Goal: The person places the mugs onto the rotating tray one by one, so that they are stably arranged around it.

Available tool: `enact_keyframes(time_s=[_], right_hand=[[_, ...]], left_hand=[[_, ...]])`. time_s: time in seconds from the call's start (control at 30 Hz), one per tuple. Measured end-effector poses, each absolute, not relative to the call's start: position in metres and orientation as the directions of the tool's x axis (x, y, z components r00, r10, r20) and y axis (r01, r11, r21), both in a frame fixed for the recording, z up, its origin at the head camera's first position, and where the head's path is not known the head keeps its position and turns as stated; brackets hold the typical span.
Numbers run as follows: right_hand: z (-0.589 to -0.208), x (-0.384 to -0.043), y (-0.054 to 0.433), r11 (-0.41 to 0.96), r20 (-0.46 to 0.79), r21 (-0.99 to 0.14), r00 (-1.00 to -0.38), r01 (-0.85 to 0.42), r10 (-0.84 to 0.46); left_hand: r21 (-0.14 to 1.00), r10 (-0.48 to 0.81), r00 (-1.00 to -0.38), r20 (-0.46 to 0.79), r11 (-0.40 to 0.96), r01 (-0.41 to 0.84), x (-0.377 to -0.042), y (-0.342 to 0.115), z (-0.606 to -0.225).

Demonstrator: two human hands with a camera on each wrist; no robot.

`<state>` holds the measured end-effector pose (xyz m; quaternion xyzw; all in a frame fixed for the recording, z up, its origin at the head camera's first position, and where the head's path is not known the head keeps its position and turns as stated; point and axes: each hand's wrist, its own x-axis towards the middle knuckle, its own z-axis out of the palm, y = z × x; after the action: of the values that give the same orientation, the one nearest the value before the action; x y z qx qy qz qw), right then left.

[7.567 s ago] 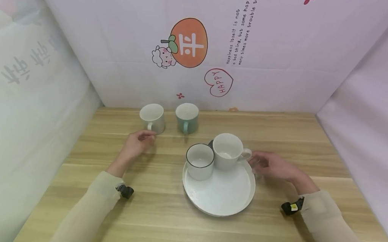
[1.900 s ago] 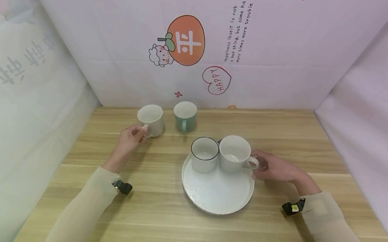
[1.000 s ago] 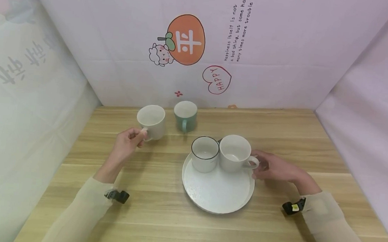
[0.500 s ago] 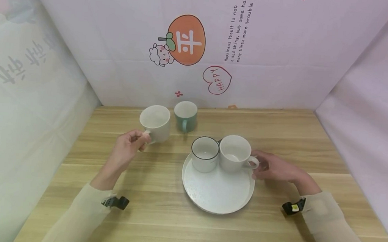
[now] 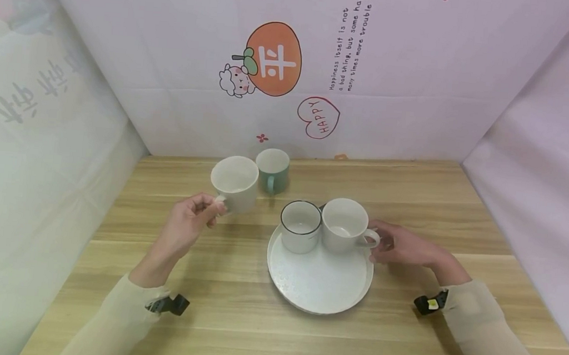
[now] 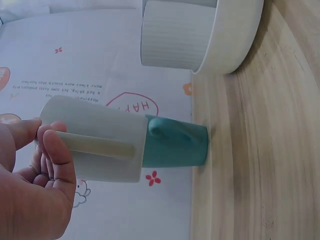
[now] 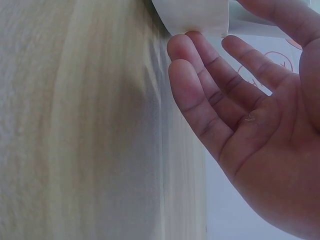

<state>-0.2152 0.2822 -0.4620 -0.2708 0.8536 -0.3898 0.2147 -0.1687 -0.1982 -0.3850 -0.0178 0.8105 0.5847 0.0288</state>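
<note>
**Cream mug held off the desk, left of the tray**

A cream mug (image 5: 235,182) is held by its handle, pinched in the curled fingers (image 6: 57,150) of the left hand (image 5: 187,228). It is lifted clear of the desk (image 5: 233,318), to the left of the white tray (image 5: 318,291) and just in front of a teal mug (image 5: 272,170), which stands behind the tray's left side. On the tray's far part two mugs are set side by side: a dark-rimmed mug (image 5: 299,233) and a white mug (image 5: 345,225), touching or nearly so. The right hand (image 5: 401,247) rests at the tray's right edge, fingers (image 7: 200,85) relaxed & uncurled, tips at the white mug's handle; nothing is gripped.
</note>
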Motion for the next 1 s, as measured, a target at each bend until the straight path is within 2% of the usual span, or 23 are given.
enact_keyframes(time_s=[1.0], right_hand=[[-0.458, -0.213, 0.282, 0.546, -0.154, -0.783, -0.759, -0.297, -0.633]], left_hand=[[0.972, 0.179, -0.981, 0.077, 0.207, 0.114, -0.132, -0.164, -0.363]])
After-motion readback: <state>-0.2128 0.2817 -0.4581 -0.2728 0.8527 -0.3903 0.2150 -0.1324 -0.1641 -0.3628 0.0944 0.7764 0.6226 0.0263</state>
